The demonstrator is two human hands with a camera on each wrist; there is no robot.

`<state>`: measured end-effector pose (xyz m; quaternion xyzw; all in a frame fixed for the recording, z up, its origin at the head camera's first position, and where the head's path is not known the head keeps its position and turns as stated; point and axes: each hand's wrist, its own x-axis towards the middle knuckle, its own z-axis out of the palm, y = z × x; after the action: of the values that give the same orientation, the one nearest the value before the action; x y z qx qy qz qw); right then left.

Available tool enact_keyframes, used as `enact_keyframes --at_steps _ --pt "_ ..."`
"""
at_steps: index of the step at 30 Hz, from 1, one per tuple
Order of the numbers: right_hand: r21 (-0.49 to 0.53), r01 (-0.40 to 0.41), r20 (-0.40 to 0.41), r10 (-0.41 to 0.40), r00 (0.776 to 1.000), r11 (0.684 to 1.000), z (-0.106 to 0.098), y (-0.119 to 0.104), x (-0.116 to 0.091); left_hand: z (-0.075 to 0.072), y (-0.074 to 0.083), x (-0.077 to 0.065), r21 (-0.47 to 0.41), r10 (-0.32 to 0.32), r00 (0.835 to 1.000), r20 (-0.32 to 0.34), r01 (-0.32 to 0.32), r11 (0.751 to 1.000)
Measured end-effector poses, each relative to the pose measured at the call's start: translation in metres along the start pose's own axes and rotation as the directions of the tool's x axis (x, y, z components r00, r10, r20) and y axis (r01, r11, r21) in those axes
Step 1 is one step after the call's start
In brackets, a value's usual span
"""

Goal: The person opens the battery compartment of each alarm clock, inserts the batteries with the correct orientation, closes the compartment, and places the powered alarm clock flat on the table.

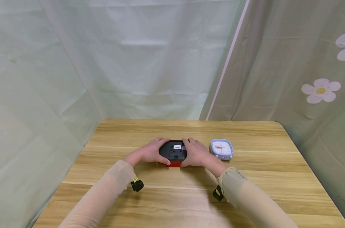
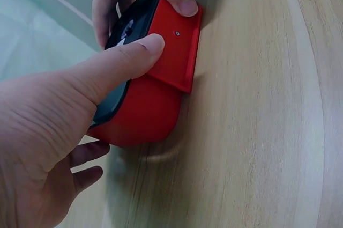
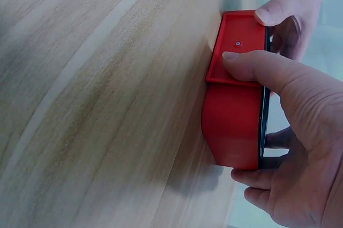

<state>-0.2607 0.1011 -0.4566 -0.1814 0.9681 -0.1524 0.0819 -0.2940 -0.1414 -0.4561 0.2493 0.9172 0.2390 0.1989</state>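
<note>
Mid-table in the head view is a red box-shaped device (image 1: 175,152) with cut corners, its black back facing up. That back carries a white barcode label (image 1: 177,147) and a small round sticker. My left hand (image 1: 152,151) grips its left side, and my right hand (image 1: 197,153) holds the right side. Both thumbs press the near red face, seen in the left wrist view as a raised red panel (image 2: 177,51) with a screw. The fingers reach round the far edge, partly hidden. The device's front faces down, out of sight. Whether it touches the table, I cannot tell.
A light-blue alarm clock (image 1: 221,148) with a white dial lies face up just right of my right hand. The wooden table (image 1: 172,202) ends at a pale curtain (image 1: 149,63) behind it. Small black cameras (image 1: 137,185) hang at both wrists.
</note>
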Motion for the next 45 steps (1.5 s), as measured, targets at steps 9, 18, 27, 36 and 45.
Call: enact_keyframes --at_steps 9,18,27,36,45 --pt "0.001 0.015 -0.010 -0.015 1.000 1.000 -0.005 0.000 0.000 -0.004 0.002 -0.001 0.006 0.012 0.999 -0.037 -0.012 1.000" --pt "0.028 0.012 -0.030 -0.011 0.999 1.000 -0.011 0.000 -0.003 -0.010 0.011 -0.006 0.023 0.028 0.998 -0.062 -0.026 0.999" --pt "0.082 0.024 -0.051 -0.020 0.998 0.996 -0.012 0.002 -0.007 -0.010 0.009 -0.008 -0.007 0.043 0.998 -0.051 -0.043 0.999" --pt "0.190 -0.007 -0.098 0.026 0.995 0.982 -0.008 0.009 -0.013 -0.012 0.003 -0.020 -0.079 0.049 0.992 -0.115 -0.058 0.995" --pt "0.288 -0.042 -0.125 0.082 0.989 0.957 -0.005 0.017 -0.016 -0.009 -0.007 -0.032 -0.225 0.029 0.976 -0.215 -0.078 0.971"
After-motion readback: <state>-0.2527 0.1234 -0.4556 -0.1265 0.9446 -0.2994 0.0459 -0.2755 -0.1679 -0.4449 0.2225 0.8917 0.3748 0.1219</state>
